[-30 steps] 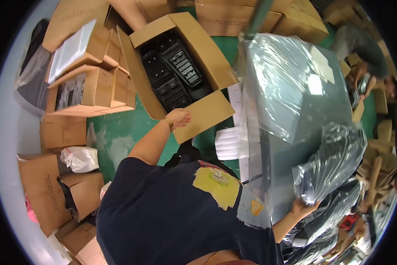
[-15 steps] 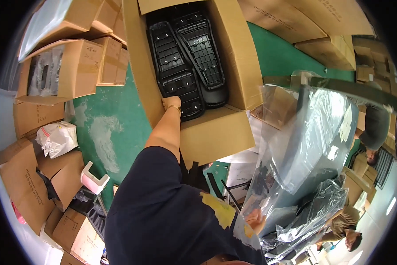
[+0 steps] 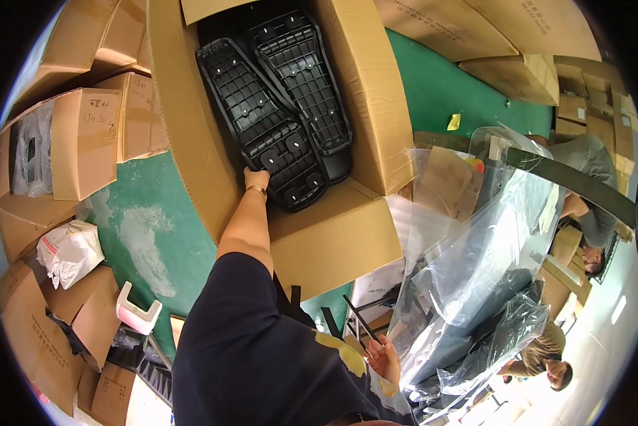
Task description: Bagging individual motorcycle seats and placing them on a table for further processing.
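My left hand reaches into a tall open cardboard box, its fingers curled at the left edge of a ribbed black plastic panel. A second ribbed black panel lies beside it on the right, and the two touch along their long sides. Small pale fittings show on the ribs of both. Low and right of my torso, my right hand is held with its fingers apart and nothing in them. Nearest to it is clear plastic wrap around a large grey piece.
Stacked cartons line the left, one holding bubble-wrapped parts. A white bag and a pink-and-white plastic piece stand nearer. A dark curved bar crosses the right side, where two other people are. The floor is green.
The view has shifted, so the box and panels appear further left. My left hand stays at the panel's edge. My right hand shows more, raised slightly, with its fingers apart.
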Motion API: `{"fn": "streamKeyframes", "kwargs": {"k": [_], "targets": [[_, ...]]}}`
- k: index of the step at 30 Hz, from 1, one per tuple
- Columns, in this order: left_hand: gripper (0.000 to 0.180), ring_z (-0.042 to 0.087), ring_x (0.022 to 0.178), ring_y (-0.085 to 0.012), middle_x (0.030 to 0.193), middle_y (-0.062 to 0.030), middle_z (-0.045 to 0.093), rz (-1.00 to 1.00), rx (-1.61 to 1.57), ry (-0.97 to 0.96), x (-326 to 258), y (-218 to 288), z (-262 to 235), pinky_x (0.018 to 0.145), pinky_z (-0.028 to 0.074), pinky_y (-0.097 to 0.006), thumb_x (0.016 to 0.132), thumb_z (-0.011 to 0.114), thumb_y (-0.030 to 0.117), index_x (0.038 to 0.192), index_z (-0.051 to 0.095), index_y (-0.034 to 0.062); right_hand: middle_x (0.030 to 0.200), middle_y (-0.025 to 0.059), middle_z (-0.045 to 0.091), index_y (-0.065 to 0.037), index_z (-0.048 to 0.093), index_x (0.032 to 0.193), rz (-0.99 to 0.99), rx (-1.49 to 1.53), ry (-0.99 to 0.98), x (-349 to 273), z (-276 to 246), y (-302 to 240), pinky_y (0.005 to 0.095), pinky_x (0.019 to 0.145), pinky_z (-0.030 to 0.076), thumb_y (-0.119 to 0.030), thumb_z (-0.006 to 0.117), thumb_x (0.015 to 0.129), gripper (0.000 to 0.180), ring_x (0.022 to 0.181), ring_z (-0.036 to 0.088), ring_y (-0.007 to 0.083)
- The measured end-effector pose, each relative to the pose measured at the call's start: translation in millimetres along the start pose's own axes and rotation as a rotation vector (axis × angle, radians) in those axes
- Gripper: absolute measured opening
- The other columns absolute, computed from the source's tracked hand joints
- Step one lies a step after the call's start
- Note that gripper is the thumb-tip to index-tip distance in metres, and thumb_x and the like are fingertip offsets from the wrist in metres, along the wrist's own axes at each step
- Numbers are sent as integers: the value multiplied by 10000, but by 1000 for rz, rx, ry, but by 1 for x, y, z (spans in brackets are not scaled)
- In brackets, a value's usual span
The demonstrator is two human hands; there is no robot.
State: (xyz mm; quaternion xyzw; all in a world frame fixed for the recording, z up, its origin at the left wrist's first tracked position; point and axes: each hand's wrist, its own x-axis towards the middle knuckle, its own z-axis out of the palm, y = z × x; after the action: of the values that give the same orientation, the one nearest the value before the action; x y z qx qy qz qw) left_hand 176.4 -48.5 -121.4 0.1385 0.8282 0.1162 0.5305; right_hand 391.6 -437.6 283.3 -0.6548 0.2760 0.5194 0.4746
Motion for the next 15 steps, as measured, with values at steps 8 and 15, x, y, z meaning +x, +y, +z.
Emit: {"fn": "streamKeyframes", "kwargs": {"k": [8,15], "targets": [[342,598,969,-318,1027,-152,597,-29,-401,-751,-147,60,-34,823,504,-547,730,508,53,1068,509,4,1053,149,622,-41,461,1246,-214,-142,-137,22,26,-15,379,793,531,-201,571,897,399,925,629,243],[385,589,1044,-293,1137,-158,595,-215,-672,-1304,-295,20,-62,936,465,-433,817,493,54,1193,493,-31,1332,156,403,-37,224,1414,-844,-338,-444,30,154,-87,343,974,396,-322,795,668,982,1237,401,262]]}}
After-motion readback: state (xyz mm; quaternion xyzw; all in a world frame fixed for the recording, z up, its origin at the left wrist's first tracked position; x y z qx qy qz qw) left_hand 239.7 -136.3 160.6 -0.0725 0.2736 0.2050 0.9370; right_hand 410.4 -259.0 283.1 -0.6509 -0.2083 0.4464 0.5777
